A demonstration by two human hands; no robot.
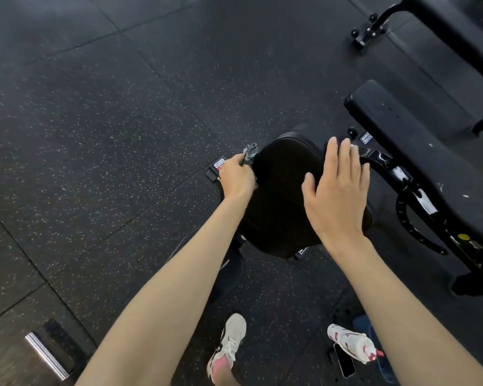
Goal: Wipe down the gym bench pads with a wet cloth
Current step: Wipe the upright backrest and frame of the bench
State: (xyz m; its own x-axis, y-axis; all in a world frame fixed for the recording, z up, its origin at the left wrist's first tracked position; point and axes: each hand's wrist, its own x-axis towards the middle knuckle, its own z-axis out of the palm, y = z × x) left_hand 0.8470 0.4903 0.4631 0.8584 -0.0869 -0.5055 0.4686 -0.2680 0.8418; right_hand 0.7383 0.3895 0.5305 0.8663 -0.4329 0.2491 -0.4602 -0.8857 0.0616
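On the black seat pad (279,190), the left hand (236,178) squeezes a cloth (250,154) — the right hand (336,196) spreads flat, fingers straight.

Seat pad (285,190): blk, smooth, matt, vinyl-like. Cloth (250,154): grey woven fabric, rough. Floor (95,121): matt speckled rubber. Frame (379,160), right: glossy blk metal. Bar (46,355), near left: polished metal.

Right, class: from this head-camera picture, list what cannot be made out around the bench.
Head view only.
The cloth: mostly hidden inside the left hand; wetness cannot be told.
The seat pad: partly covered by the right hand; whether they touch is unclear.
The back pad: cut off by the right edge.
The frame label: too small and blurred to read.
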